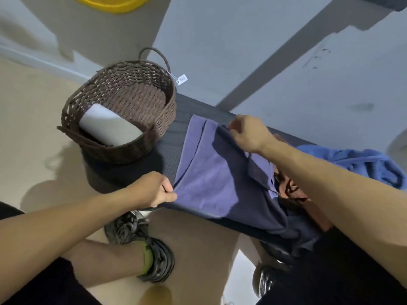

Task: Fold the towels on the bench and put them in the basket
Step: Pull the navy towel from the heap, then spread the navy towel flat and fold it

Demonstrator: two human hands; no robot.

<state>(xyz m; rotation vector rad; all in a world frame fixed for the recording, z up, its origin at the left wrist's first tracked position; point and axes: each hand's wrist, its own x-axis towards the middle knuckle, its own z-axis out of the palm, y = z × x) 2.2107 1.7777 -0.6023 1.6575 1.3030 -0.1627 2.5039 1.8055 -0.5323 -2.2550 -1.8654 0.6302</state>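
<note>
Bench (170,160): dark, perforated top, running from the basket toward the right of the view.
Purple towel (206,177): lies spread on the bench, partly folded, with a second layer showing along its left edge; its near part hangs over the front edge of the bench.
Left hand (154,191): fingers and thumb curled, pinching the near left corner of the purple towel at the bench's front edge.
Right hand (248,133): fingers curled, pinching the far edge of the purple towel, held just above the bench.
Basket (152,119): brown woven, with a loop handle and a white tag; stands at the left end of the bench, just beside the purple towel.
White towel (110,126): folded, lying inside the basket against its near wall.
Blue towel (370,164): crumpled, on the bench at far right, behind the right forearm.
Patterned cloth (290,188): orange and black, partly hidden under the purple towel and the right arm.
Floor: beige; the person's dark shoes (141,245) are below the bench.
</note>
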